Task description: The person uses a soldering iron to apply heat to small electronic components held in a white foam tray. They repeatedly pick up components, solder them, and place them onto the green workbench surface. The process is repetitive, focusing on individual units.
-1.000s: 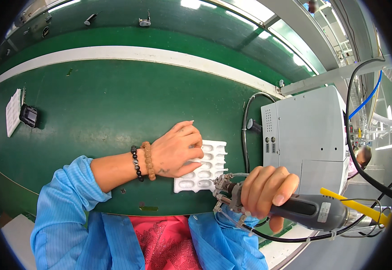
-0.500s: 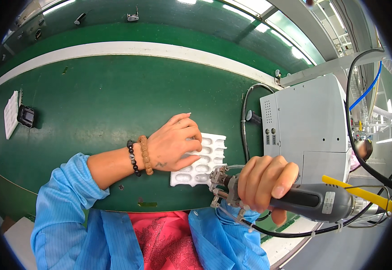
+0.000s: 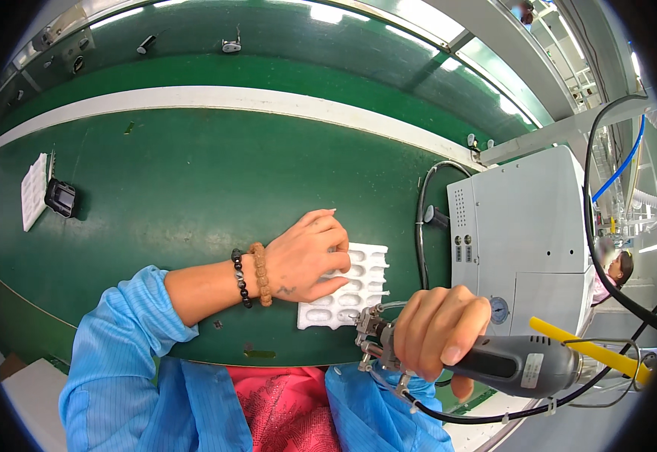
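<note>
Two hands are at work on the green conveyor belt (image 3: 193,188). Left hand (image 3: 310,256) lies palm-down, fingers curled, pressing on a white moulded tray (image 3: 351,290) near the belt's front edge. Right hand (image 3: 438,331), at the tray's four o'clock, is wrapped tight around a grey power screwdriver (image 3: 509,363), its metal tip just beside the tray's corner. At three o'clock stands a grey machine housing (image 3: 528,226).

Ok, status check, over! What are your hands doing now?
Left hand flat on white moulded tray, grip open. Right hand shut on grey power tool, tip beside tray edge. Tool cables trail close by.
</note>
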`<action>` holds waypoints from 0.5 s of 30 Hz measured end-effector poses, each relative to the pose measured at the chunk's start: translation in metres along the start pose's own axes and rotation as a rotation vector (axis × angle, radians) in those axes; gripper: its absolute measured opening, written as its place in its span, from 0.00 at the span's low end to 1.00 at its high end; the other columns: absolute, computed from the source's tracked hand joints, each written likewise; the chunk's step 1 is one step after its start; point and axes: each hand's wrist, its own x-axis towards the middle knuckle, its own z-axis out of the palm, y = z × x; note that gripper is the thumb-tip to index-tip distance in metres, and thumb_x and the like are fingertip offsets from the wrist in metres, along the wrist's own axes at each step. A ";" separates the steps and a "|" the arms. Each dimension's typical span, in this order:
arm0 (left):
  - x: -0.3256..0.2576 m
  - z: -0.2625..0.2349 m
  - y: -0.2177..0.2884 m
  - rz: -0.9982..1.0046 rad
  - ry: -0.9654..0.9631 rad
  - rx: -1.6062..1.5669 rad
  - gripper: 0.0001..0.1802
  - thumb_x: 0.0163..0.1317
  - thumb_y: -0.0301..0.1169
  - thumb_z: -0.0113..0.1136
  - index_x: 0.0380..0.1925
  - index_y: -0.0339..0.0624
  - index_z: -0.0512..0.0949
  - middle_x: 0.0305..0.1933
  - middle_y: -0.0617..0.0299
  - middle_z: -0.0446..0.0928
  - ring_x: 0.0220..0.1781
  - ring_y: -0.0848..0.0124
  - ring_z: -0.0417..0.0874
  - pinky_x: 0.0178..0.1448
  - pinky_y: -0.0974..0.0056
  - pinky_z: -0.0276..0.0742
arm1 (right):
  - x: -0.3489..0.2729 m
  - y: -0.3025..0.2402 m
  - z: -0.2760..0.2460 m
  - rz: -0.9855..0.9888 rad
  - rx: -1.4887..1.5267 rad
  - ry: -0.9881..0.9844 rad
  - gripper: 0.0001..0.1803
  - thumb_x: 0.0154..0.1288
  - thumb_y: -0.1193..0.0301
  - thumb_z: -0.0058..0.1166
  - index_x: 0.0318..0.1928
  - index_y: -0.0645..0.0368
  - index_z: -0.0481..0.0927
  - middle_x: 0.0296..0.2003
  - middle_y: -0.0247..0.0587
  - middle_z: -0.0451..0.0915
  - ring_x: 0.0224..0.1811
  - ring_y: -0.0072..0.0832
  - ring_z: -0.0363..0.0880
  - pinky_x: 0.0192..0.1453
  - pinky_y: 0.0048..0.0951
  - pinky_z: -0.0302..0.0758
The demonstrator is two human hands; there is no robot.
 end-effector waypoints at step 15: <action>0.001 -0.002 0.001 -0.020 -0.023 -0.016 0.08 0.53 0.34 0.68 0.28 0.45 0.80 0.35 0.61 0.72 0.46 0.61 0.75 0.72 0.43 0.63 | -0.001 0.000 0.025 -0.025 0.074 0.240 0.11 0.66 0.74 0.60 0.39 0.74 0.80 0.17 0.45 0.78 0.14 0.34 0.75 0.18 0.32 0.72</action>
